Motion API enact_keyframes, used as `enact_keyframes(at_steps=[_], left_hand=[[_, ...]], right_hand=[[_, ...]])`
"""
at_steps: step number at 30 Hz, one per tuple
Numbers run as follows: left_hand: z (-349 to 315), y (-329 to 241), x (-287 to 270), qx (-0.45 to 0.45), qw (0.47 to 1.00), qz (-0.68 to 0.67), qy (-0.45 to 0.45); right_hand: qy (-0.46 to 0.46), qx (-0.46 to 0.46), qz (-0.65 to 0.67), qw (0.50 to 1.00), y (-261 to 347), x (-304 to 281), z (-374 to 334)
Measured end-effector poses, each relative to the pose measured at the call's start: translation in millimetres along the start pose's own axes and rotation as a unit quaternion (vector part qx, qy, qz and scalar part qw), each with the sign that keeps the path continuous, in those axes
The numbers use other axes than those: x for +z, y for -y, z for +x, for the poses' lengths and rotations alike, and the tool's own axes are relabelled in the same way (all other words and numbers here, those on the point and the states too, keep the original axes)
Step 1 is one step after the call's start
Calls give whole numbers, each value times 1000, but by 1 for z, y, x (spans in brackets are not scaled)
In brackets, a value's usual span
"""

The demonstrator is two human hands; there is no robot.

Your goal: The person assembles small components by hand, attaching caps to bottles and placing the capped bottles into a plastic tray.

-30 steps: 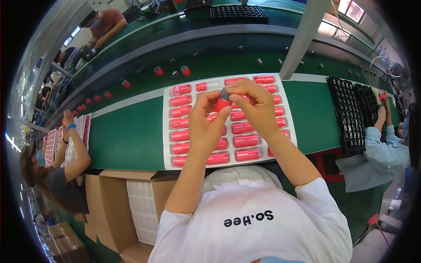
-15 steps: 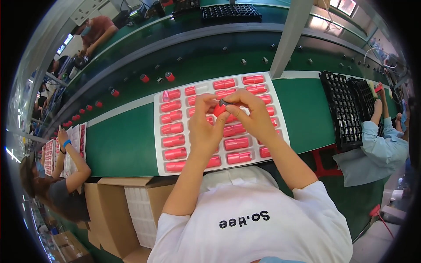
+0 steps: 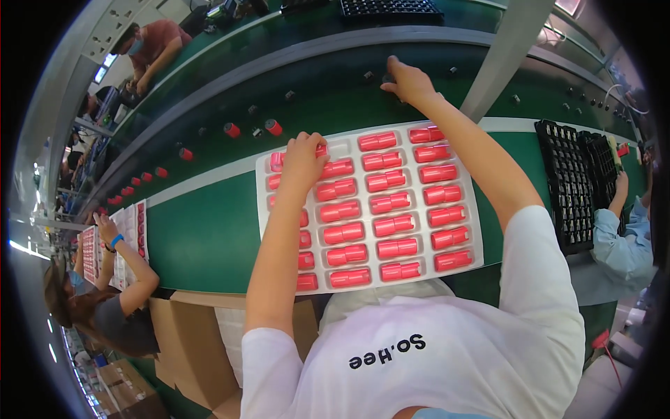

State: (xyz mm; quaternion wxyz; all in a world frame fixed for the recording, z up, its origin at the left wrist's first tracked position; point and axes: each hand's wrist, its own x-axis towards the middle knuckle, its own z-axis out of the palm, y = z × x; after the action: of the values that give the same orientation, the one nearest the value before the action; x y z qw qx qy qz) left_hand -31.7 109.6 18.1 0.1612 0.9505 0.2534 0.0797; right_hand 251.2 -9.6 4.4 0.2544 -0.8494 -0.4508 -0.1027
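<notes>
A white moulded tray (image 3: 477,230) holds rows of glossy red cylindrical pieces (image 3: 394,225), most lying on their sides in its pockets. My left hand (image 3: 305,162) is at the tray's far left, fingers curled down round a short red cylindrical piece (image 3: 321,150), which shows partly beside the fingertips. Stretched far forward, my right hand (image 3: 413,82) is over the dark green belt (image 3: 328,98). Its thumb and forefinger close round a small dark part (image 3: 388,79), mostly hidden by the fingers.
Red cylinders with dark ends (image 3: 273,127) and small metallic parts (image 3: 289,95) lie along the belt. A grey post (image 3: 499,63) rises right of my right forearm. Black trays (image 3: 564,181) stand right; an open carton (image 3: 185,342) is below left. Co-workers sit on both sides.
My hands have parted from the red piece with the dark cap they held together. My right hand has reached forward to the belt; my left has moved to the tray's far left.
</notes>
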Motion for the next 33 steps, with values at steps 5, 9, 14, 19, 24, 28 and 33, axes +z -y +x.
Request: enact_keyframes(at_steps=[5, 9, 14, 19, 24, 28, 33], left_hand=[[20, -8, -23, 21, 990, 19, 137], [8, -5, -41, 62, 992, 34, 106], [-38, -16, -55, -69, 717, -685, 111], [-59, -16, -36, -82, 520, -847, 70], [-82, -45, -36, -126, 426, -895, 50], [-85, -60, -42, -158, 389, -906, 57], [-96, -67, -51, -97, 416, -899, 92]], right_hand=[[188, 100, -32, 977, 0, -13, -1], [247, 95, -29, 964, -1, -13, -6], [284, 40, 39, 957, 4, -37, -37], [234, 67, 183, 953, 32, -51, -40], [83, -35, 582, 808, 126, -100, -77], [41, -109, 627, 770, 164, -105, -92], [97, -152, 632, 753, 178, -94, -103]])
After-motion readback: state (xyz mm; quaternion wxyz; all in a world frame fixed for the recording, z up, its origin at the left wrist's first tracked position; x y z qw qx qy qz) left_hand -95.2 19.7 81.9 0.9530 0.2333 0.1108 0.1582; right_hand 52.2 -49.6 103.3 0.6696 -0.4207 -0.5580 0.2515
